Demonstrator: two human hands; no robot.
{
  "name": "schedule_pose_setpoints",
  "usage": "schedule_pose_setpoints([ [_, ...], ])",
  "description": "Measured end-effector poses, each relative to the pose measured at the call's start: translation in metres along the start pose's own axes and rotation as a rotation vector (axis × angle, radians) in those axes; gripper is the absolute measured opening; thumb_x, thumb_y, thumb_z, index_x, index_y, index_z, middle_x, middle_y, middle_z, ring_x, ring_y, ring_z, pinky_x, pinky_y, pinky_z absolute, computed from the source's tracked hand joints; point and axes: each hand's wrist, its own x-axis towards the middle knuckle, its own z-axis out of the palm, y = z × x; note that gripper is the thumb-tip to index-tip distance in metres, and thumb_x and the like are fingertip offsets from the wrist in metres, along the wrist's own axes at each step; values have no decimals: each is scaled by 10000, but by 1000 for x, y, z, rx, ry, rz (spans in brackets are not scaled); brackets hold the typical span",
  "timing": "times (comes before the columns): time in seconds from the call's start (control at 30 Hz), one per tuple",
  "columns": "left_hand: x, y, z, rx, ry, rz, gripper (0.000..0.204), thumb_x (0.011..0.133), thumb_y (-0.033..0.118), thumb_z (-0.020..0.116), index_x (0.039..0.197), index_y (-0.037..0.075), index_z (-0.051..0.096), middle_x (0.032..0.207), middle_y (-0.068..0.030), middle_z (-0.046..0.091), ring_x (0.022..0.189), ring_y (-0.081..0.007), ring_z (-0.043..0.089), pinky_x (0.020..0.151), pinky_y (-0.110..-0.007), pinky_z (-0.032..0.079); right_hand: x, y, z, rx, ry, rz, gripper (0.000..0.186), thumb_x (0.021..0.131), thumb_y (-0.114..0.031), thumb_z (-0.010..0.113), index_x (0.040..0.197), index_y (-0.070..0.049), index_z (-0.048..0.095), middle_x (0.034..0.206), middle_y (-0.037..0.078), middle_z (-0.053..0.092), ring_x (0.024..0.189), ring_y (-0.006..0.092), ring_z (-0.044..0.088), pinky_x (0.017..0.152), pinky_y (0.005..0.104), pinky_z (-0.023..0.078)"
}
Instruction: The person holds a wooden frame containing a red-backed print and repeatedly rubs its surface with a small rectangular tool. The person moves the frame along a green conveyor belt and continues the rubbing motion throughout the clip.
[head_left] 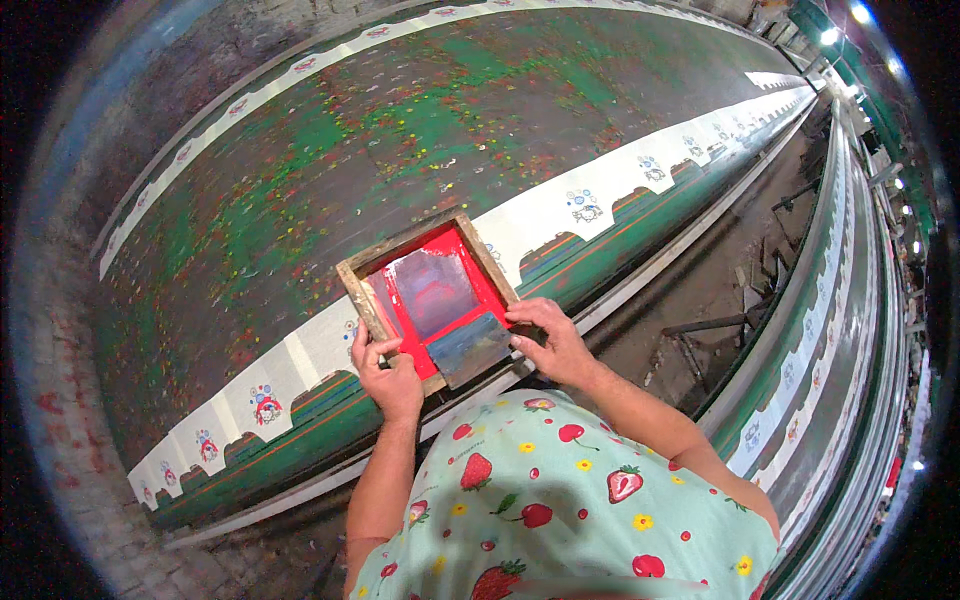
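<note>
Small wooden printing frame (428, 296), its mesh flooded red, lying flat on the white cloth strip (560, 215) at the near edge of the long bench (400, 130). The left hand (388, 374) is closed on the frame's near corner; the right hand (550, 338) grips a flat grey squeegee (470, 348) resting on the mesh beside it. The frame looks light and rigid, best held by its wooden rails; the wet mesh seems delicate and slippery. Printed motifs (583, 206) lie beyond the right hand.

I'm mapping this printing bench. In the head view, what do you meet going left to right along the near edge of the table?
Printed white cloth strip → left hand → wooden screen frame → squeegee → right hand → neighbouring table.
</note>
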Motion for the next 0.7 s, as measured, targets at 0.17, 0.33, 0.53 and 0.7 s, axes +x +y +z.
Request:
schedule_pose_setpoints([
  [0.17, -14, 7, 64, -25, -10, -70, 211, 805, -122, 709, 943, 32, 752, 1680, -286, 573, 1588, -409, 533, 1308, -482, 399, 5, 35, -54, -18, 19, 2, 403, 926, -74, 861, 1316, -62, 763, 1355, 177, 760, 1303, 381, 695, 1165, 494, 521],
  [0.33, -18, 14, 93, -51, -15, -139, 217, 800, -125, 715, 954, 23, 755, 1679, -291, 573, 1575, -412, 550, 1295, -472, 415, 9, 57, -88, 31, -28, -19, 408, 930, -89, 855, 1326, -71, 759, 1353, 172, 757, 1307, 377, 686, 1177, 500, 514],
  [0.53, -19, 20, 103, -86, -17, -146, 228, 798, -147, 718, 962, 10, 744, 1693, -301, 554, 1566, -395, 563, 1265, -462, 462, 13, 71, -107, 49, -90, -73, 415, 935, -101, 847, 1338, -73, 752, 1379, 161, 743, 1335, 371, 673, 1200, 505, 502],
  [0.7, -17, 9, 105, -164, -12, -184, 266, 806, -168, 707, 1002, 9, 735, 1705, -307, 534, 1583, -391, 545, 1275, -466, 461, 13, 77, -116, 93, -141, -76, 432, 930, -96, 849, 1350, -66, 750, 1391, 160, 738, 1362, 368, 665, 1209, 507, 504],
])
